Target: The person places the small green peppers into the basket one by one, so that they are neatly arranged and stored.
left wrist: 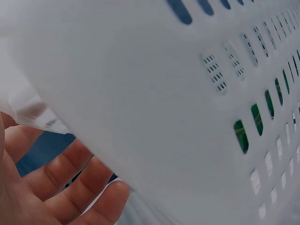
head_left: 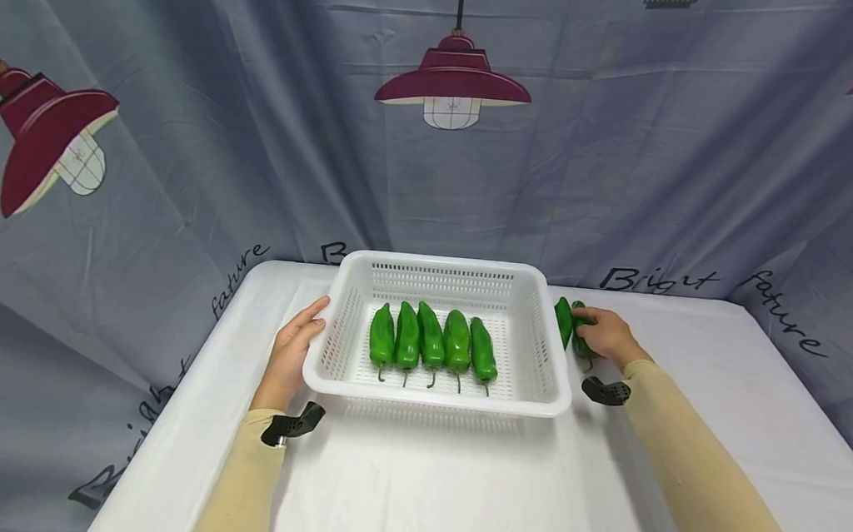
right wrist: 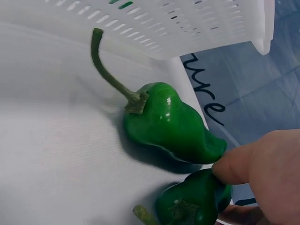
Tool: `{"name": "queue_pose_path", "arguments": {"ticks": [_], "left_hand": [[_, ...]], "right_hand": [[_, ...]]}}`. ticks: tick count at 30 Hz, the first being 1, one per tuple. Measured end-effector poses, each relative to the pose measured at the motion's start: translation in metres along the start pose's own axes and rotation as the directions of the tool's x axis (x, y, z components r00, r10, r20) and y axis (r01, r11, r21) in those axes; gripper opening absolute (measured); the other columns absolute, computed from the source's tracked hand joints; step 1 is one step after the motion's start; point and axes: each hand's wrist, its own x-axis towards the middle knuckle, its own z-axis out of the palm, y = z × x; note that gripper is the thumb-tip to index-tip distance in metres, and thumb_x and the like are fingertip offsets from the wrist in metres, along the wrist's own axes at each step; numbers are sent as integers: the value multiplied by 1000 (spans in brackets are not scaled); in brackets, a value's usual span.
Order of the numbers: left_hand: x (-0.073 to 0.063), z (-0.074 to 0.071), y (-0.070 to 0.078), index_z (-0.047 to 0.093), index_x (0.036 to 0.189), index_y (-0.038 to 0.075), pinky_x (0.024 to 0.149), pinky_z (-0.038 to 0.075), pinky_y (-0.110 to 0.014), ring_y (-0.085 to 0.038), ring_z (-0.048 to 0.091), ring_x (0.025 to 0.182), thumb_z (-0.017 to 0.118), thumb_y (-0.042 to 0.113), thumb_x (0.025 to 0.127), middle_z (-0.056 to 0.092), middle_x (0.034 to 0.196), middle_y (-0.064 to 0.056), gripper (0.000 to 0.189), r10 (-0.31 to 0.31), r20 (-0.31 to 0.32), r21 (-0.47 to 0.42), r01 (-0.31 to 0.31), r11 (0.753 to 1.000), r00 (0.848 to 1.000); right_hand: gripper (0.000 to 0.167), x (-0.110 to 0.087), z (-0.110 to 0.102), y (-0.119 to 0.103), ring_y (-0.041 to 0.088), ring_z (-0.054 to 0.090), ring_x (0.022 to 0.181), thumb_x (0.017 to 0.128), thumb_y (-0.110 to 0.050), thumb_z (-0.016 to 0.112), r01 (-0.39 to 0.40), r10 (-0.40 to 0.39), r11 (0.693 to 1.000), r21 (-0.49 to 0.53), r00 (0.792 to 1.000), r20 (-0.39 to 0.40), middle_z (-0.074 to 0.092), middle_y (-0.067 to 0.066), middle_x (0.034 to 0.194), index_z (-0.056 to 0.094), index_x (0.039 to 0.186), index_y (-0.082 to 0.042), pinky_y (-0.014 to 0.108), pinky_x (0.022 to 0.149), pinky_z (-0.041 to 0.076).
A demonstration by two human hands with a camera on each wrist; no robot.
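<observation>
A white plastic basket [head_left: 438, 400] with slotted walls holds several green peppers [head_left: 431, 341] in a side-by-side row, stems toward me. My left hand [head_left: 290, 355] rests along the basket's left side, fingers fairly straight; the left wrist view shows the fingers [left wrist: 70, 187] right at its edge. To the right of the basket, my right hand [head_left: 609, 337] pinches a green pepper [right wrist: 187, 199] between thumb and fingers, near its tip. Another green pepper [right wrist: 161, 124] with a long curved stem lies on the table beside it, close to the basket wall.
A white cloth covers the table [head_left: 439, 492]. Behind it hangs a grey-blue curtain [head_left: 601, 146] printed with red lamps and lettering. Black wrist mounts [head_left: 294, 424] sit on both forearms.
</observation>
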Motion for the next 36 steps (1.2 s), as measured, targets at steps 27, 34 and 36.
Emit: {"name": "queue_pose_path", "arguments": {"ticks": [27, 34, 36], "left_hand": [[-1, 0, 0, 39, 157, 10, 95, 53, -16, 0, 58, 116, 40, 14, 108, 38, 161, -9, 49, 9, 2, -15, -9, 1000, 1000], [0, 0, 0, 39, 157, 11, 95, 53, -17, -2, 57, 118, 39, 12, 108, 39, 160, -5, 49, 2, 1, -27, -2, 1000, 1000], [0, 0, 0, 39, 157, 11, 95, 53, -17, -3, 57, 118, 39, 12, 108, 39, 160, -5, 49, 3, 3, -26, -3, 1000, 1000]], "right_hand": [[56, -51, 4, 21, 47, 61, 115, 98, -21, 60, 47, -46, 998, 46, 999, -18, 38, 43, 147, 45, 149, -1, 35, 71, 61], [56, -67, 4, 23, 45, 62, 113, 99, -19, 61, 69, -68, 994, 81, 998, -16, 35, 44, 149, 45, 149, -1, 35, 70, 61], [57, -71, 3, 23, 45, 62, 114, 99, -19, 61, 66, -65, 994, 91, 998, -14, 34, 44, 151, 44, 150, -1, 35, 71, 62]]}}
